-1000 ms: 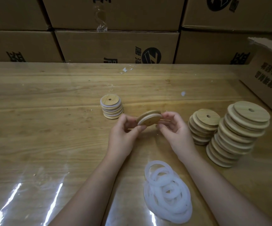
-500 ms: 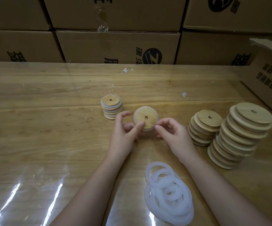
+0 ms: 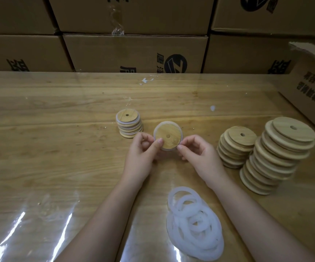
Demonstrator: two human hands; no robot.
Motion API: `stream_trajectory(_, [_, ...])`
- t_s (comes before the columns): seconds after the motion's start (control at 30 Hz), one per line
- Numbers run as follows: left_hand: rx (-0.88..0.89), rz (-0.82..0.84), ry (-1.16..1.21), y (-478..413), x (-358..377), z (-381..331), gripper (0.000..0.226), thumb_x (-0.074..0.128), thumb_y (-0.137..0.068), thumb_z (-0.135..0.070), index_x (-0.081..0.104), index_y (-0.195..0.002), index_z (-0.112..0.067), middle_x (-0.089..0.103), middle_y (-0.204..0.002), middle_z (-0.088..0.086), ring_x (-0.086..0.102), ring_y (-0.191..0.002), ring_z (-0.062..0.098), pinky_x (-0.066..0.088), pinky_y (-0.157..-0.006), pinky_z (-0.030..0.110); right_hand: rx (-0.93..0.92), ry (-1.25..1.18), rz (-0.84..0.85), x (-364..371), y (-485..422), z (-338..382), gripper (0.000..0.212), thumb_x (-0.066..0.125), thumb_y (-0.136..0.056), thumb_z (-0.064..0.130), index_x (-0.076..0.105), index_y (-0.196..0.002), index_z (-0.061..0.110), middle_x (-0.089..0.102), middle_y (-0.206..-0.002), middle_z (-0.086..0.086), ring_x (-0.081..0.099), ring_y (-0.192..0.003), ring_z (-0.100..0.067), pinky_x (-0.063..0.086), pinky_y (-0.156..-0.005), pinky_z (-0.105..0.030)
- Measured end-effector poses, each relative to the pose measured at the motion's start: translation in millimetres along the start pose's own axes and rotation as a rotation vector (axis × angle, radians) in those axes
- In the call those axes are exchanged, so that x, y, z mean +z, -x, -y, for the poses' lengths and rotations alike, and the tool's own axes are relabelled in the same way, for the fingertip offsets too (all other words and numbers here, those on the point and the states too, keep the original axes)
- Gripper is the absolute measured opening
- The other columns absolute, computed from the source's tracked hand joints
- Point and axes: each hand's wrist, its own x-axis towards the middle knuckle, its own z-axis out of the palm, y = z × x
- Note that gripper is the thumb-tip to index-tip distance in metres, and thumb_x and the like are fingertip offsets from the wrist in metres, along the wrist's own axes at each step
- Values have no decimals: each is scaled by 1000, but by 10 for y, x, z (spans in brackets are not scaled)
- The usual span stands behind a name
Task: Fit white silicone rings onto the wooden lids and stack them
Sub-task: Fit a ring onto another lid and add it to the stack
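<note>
Head view: we see both hands raised just above the table (image 3: 49, 148), sharing one wooden lid (image 3: 167, 136) between them. The lid is a round disc with no long axis; its flat face is tilted up toward us, its small hole near the middle, and a white ring (image 3: 171, 122) shows around its rim. Our left hand (image 3: 143, 154) holds the lid's lower left edge, thumb pressed on the face and fingers curled behind. Our right hand (image 3: 198, 154) pinches the lower right edge between thumb and fingertip, the other fingers loosely curled. Just beyond the left hand, near but apart from the lid, stands a short stack of ringed lids (image 3: 129, 122), lying flat, holes up. To the right stand two leaning stacks of bare lids, a lower one (image 3: 236, 146) and a taller one (image 3: 277, 157), touching each other and well apart from the right hand. A heap of loose rings (image 3: 194, 222) lies between our forearms, nearer to us. Left of the hands runs a broad stretch of wood under glossy film (image 3: 20, 220). Cardboard boxes (image 3: 134, 52) wall the table's far edge, and an open carton (image 3: 311, 91) sits at its far right corner, behind the taller stack.
</note>
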Motion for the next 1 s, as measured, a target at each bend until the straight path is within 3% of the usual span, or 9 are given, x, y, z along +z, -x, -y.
stream_trajectory(0.13, [-40,-148,245,-42,-78,-95,11,60,-89,-11,50,-86,-15,64,-66,1,62,-56,11,47,-48,19,-14,65,54,-8,13,9,11,59,-88,12,65,-82,21,70,-77,2,64,-75,-14,52,-73,-31])
stream_trajectory(0.37, [29,-349,322,-204,-345,-180,22,58,-90,-8,40,-93,-20,68,-63,-5,66,-54,9,45,-45,13,8,123,70,2,14,21,15,59,-88,12,64,-77,21,68,-74,6,61,-73,-18,51,-75,-40])
stream_trajectory(0.6, [-55,-431,407,-258,-423,-125,18,60,-90,-11,45,-97,-15,66,-74,4,67,-58,9,51,-52,15,2,130,73,-2,5,2,19,60,-88,15,63,-73,27,69,-75,7,62,-76,-23,51,-74,-41])
stream_trajectory(0.73, [-84,-476,566,-275,-465,-134,22,58,-92,-13,43,-108,-10,63,-83,5,67,-63,8,51,-57,15,10,113,76,7,-3,-14,22,60,-88,14,63,-71,29,69,-75,7,60,-71,-15,51,-74,-41])
stream_trajectory(0.8, [-81,-477,648,-285,-505,-132,16,56,-93,-14,45,-104,-11,62,-84,3,68,-66,8,50,-57,15,7,111,80,6,-2,-19,24,60,-88,14,63,-71,30,69,-75,7,60,-71,-12,51,-74,-40])
stream_trajectory(0.87, [-91,-456,653,-292,-520,-125,12,55,-93,-15,46,-100,-13,61,-85,2,68,-67,8,49,-57,14,2,119,84,2,-2,-22,22,59,-88,14,63,-72,28,69,-76,6,61,-71,-10,51,-74,-39])
stream_trajectory(1.0, [-96,-444,600,-307,-515,-116,24,57,-92,-13,41,-110,-9,63,-81,3,67,-66,8,50,-57,14,-2,130,82,-2,-4,-25,18,59,-88,15,63,-74,26,69,-76,7,61,-72,-11,51,-75,-39])
